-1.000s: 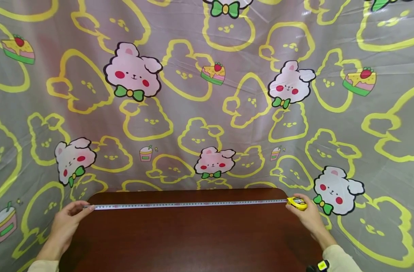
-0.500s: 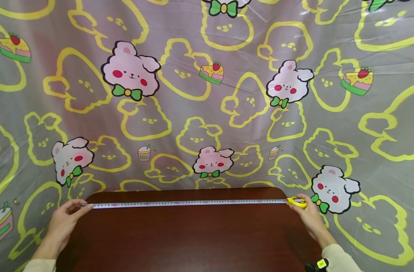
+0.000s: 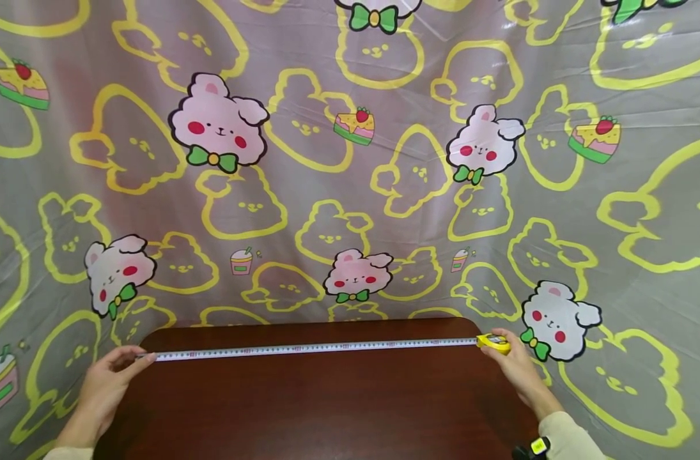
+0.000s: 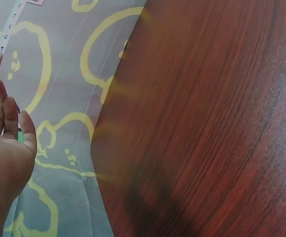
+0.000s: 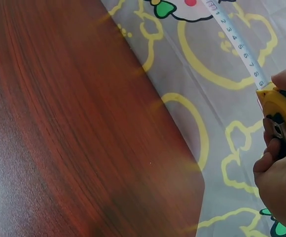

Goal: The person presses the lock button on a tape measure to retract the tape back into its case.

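my left grip (image 3: 108,381) pinches the end of the flat, white tape blade (image 3: 326,349); my right grip (image 3: 516,365) curls around the rounded yellow case (image 5: 280,111). the tape blade runs straight between them, crossing the reddish-brown, wood-grained table (image 3: 309,406) in the head view.

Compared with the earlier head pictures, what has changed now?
The left hand, pinching the tape blade, has dipped slightly in the head view, so the blade slants a little more across the table; the view itself shifted slightly. Nothing was grasped or released: the right hand still grips the yellow case, and the blade stays extended.
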